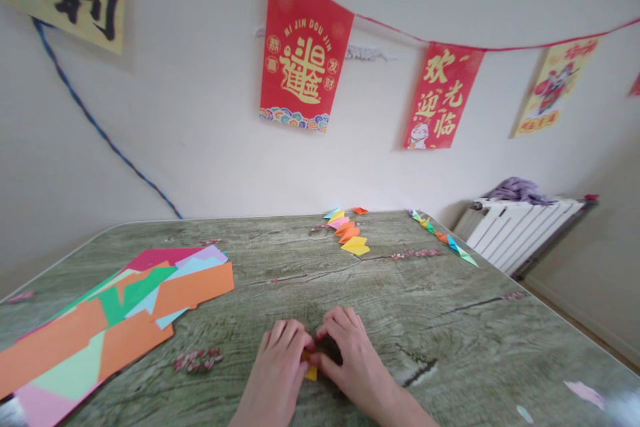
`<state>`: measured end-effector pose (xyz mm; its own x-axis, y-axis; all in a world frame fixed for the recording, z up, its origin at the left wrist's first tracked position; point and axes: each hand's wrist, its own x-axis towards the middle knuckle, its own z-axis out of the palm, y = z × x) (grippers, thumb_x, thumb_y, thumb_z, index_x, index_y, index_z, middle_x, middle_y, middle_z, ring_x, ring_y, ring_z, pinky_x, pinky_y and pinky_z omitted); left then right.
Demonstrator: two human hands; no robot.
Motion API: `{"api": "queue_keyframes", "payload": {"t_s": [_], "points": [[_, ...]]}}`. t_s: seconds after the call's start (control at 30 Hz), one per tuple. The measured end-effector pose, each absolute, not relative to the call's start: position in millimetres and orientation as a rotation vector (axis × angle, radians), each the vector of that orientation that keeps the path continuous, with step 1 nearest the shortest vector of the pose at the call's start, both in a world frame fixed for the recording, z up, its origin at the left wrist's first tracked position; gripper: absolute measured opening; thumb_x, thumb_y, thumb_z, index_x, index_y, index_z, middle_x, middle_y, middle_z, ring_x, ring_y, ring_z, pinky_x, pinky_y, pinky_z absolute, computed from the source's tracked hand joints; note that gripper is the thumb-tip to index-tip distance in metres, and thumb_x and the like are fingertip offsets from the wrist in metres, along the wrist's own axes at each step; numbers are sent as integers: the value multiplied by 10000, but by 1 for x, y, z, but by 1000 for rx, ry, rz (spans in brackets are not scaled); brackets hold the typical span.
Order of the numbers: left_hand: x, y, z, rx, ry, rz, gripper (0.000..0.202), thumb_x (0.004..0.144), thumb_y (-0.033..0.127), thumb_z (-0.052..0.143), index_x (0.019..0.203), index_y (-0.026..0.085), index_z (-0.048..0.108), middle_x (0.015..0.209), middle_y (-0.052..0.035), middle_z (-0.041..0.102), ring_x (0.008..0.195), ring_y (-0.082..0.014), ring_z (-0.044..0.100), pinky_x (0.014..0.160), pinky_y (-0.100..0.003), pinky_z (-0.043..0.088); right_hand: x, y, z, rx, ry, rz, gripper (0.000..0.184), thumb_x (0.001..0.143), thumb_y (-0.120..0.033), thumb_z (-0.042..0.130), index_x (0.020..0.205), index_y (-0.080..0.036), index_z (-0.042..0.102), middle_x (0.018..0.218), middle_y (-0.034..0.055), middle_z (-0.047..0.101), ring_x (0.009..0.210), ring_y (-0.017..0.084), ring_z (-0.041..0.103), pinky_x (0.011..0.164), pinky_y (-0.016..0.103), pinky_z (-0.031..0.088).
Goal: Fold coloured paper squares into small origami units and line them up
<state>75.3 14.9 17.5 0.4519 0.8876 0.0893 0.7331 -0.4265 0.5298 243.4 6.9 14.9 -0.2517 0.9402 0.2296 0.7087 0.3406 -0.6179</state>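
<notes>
A small piece of folded yellow-orange paper (312, 372) shows between my two hands, low in the middle of the view. My left hand (280, 367) grips it from the left, its fingers curled over the upper part. From the other side my right hand (350, 353) pinches the same paper with bent fingers and thumb. Most of the paper is hidden under the fingers, so its full shape cannot be made out. Both hands rest low over the wood-patterned table (280, 293).
Coloured paper sheets (120, 340) are piled at the left. A row of folded paper pieces (347, 230) lies at the back middle, and another colourful folded row (443, 237) runs along the right edge. A white radiator (520, 233) with purple cloth (523, 191) stands beyond.
</notes>
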Motion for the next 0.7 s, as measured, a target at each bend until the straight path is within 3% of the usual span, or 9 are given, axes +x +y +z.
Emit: {"api": "queue_keyframes", "payload": {"t_s": [0.13,0.3,0.53,0.7], "points": [[71,19,25,2164,1338,535,180,817,38,519,803,216,543,862,-6,626,847,-204,577,769,-335,445,240,3,20,-1380,-2051,567,241,684,-133,782,810,-211,592,913,-3,596,919,204,538,818,314,419],[64,26,34,2112,1242,729,156,873,87,515,810,229,503,865,8,608,844,-177,585,776,-299,480,237,9,20,-1265,-2001,532,230,775,4,612,794,-213,540,837,-22,614,807,156,577,747,256,426],[62,37,22,2364,1307,722,242,802,-33,550,760,205,534,870,-11,611,873,-216,538,784,-350,441,235,26,15,-1205,-2499,-153,185,849,-13,558,833,-198,549,819,22,606,730,192,534,665,302,388],[59,33,12,2461,1326,655,188,829,10,601,762,186,594,861,-19,620,869,-226,521,767,-362,419,231,23,13,-1155,-2605,-306,154,891,-62,575,803,-188,565,793,27,604,700,196,508,644,322,375]]}}
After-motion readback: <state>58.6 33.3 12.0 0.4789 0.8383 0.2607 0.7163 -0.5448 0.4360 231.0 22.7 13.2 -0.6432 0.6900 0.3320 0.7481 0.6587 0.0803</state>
